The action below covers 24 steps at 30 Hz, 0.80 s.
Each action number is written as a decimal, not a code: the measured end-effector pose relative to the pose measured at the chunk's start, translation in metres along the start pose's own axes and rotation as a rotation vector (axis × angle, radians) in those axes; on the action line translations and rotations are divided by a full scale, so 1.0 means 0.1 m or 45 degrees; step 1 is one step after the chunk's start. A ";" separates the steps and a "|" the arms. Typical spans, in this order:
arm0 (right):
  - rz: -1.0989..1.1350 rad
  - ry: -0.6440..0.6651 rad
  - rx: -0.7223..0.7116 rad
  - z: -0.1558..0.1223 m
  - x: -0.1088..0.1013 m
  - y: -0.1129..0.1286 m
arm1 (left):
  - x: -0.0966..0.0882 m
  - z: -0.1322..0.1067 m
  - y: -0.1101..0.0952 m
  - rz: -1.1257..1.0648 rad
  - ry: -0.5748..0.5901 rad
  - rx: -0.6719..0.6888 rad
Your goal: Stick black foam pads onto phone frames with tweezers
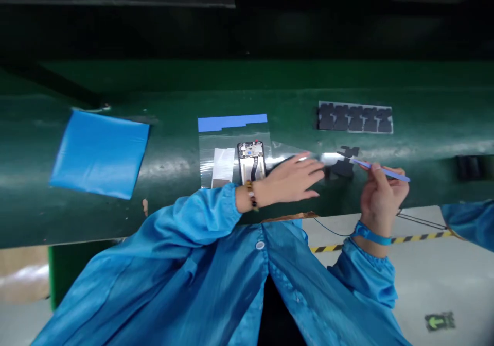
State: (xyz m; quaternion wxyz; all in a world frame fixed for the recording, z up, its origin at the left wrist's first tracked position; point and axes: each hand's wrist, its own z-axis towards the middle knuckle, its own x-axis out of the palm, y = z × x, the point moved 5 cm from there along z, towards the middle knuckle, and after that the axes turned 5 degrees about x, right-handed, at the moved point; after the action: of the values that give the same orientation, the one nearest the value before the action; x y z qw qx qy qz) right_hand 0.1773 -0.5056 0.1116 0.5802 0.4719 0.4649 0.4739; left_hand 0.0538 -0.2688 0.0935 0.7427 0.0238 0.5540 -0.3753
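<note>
Fingers spread, my left hand (297, 178) reaches across the bench, palm down, over a clear plastic film (278, 153). Partly covered by my left wrist is an opened phone (250, 153), its circuit board and a black flex cable showing. Between thumb and fingers my right hand (382, 194) holds purple tweezers (389, 173), their dark tips pointing left. Those tips are over a black die-cut sheet piece (345, 165) on the bench; whether they grip it I cannot tell. A white strip (223, 166) lies left of the phone.
A backing sheet with several black cut-outs (355, 117) lies at the back right. A blue sheet (101, 153) is on the left, and a blue-purple strip (232, 123) edges the clear mat. Far right are a black object (470, 168) and another person's blue sleeve (471, 224).
</note>
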 end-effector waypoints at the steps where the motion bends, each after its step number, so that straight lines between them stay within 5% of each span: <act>1: -0.026 0.039 -0.002 -0.07 0.13 0.01 | -0.13 -0.16 0.16 -0.003 -0.039 -0.072; 5: -0.084 0.262 0.120 -0.44 0.80 -0.09 | -0.55 -0.91 0.86 -0.067 -0.174 -0.422; 10: -0.024 0.451 0.208 -0.74 1.44 -0.19 | -0.54 -1.31 1.16 -0.198 -0.284 -0.584; 19: -0.115 0.451 0.188 -0.76 1.48 -0.22 | -0.43 -1.25 1.20 -0.265 -0.437 -0.652; 24: -0.249 0.688 0.166 -0.55 1.59 -0.14 | -0.49 -1.30 1.19 -0.293 -0.399 -0.565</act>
State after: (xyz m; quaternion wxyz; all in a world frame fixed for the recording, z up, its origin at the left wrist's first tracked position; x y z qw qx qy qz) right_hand 0.1434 -0.3443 0.0763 0.4469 0.3179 0.6751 0.4934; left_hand 0.0136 -0.0986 0.0391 0.7590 -0.2604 0.5001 -0.3257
